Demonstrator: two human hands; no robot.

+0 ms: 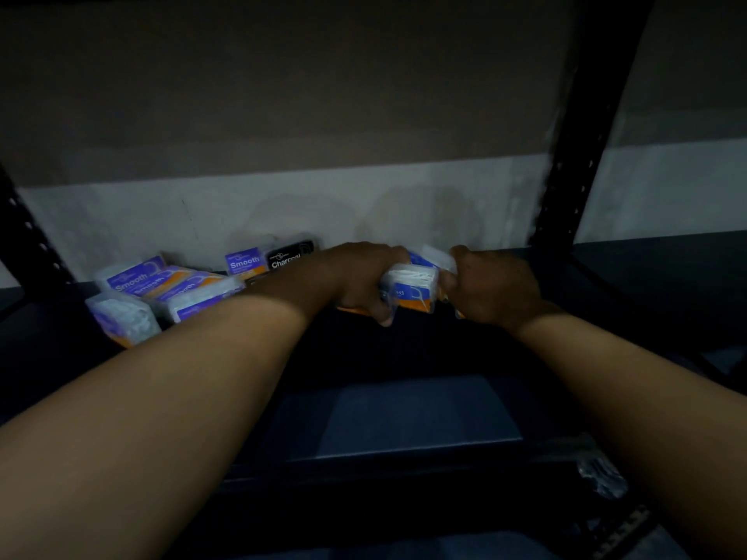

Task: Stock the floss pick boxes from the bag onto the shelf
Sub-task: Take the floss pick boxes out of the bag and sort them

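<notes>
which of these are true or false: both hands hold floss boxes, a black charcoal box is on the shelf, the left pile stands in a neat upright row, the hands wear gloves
1. Both the left hand and right hand grip clear purple-and-orange floss pick boxes: true.
2. A black Charcoal box sits at the back of the dark metal shelf: true.
3. The left pile of Smooth boxes stands in a neat upright row: false, they lie tumbled and tilted.
4. The hands wear gloves: false, they are bare.

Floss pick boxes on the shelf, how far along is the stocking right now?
Partly done. Several purple Smooth boxes lie jumbled at the left of the shelf, with a black Charcoal box against the wall. In hand: the left hand and right hand together grip more boxes over the shelf, not yet released. The bag is out of view, so what remains is unknown.
</notes>
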